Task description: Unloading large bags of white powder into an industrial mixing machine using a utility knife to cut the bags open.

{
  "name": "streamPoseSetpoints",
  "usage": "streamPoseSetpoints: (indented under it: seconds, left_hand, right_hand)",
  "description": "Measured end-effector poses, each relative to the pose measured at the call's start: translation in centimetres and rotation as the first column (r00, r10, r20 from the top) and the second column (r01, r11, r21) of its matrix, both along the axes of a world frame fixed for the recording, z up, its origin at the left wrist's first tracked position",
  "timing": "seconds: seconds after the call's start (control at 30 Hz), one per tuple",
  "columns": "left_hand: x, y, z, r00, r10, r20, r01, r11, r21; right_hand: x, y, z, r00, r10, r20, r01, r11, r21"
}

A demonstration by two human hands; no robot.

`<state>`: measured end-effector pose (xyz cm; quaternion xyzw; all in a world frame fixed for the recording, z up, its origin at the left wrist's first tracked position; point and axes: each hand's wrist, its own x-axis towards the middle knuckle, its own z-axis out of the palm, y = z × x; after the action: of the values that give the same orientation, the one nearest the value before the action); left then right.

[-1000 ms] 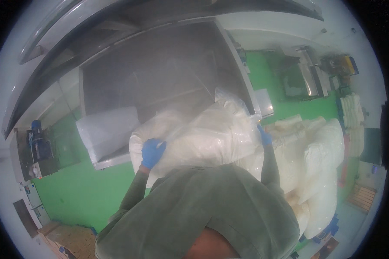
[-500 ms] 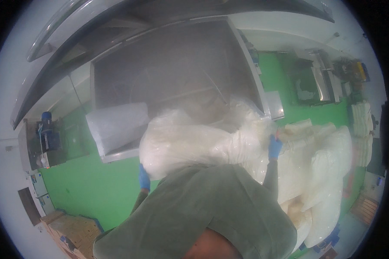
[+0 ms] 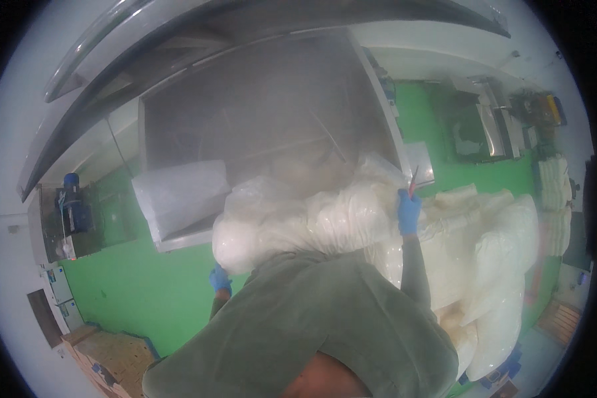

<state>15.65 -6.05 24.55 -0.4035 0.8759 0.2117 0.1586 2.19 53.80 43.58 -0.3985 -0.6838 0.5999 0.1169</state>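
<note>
A large white plastic sack [image 3: 292, 222] lies against my front, across the near edge of a grey metal basin [image 3: 154, 242] that looks hazy inside. My left hand [image 3: 220, 278], in a blue glove, is at the sack's lower left corner; its fingers are too small to read. In its blue glove, my right hand [image 3: 409, 212] is closed around a slim knife [image 3: 414, 179] with a reddish handle, pointing up and away at the sack's right end. A flattened whitish bag [image 3: 182, 192] hangs over the basin's left near rim.
Several filled white sacks [image 3: 504, 265] are piled on my right. A motor with a blue top [image 3: 73, 205] stands at the left, and brown cartons [image 3: 113, 355] lie at lower left. Overhead runs a metal rail [image 3: 89, 43]. The floor [image 3: 132, 285] is green.
My right hand has moved up and slightly left, and the knife now shows clearly. My left hand has slipped down from the sack's side. The sack looks more bunched and shorter toward me.
</note>
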Motion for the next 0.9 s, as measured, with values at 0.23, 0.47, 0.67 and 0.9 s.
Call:
streamPoseSetpoints:
  seconds: [0.23,0.47,0.67,0.9]
  left_hand:
    - [-3.9,3.5,-3.2,0.913,-0.164,0.372,0.358,0.758,-0.545]
    - [-15.8,5.9,8.0,0.587,0.785,-0.198,0.024,0.227,0.974]
    - [-25.0,9.0,18.1,0.642,0.751,-0.154,0.065,0.147,0.987]
    - [-28.5,8.4,21.4,0.627,0.606,-0.489,0.210,0.473,0.856]
  right_hand:
    - [-2.7,-1.2,-0.6,0.999,0.032,-0.024,-0.032,0.999,0.024]
    - [-9.7,-2.1,4.1,0.996,0.057,-0.069,-0.067,0.985,-0.161]
    - [-13.4,0.6,5.0,0.986,-0.056,-0.156,0.029,0.985,-0.171]
    - [-11.5,3.0,-1.7,0.982,-0.146,-0.117,0.104,0.947,-0.303]
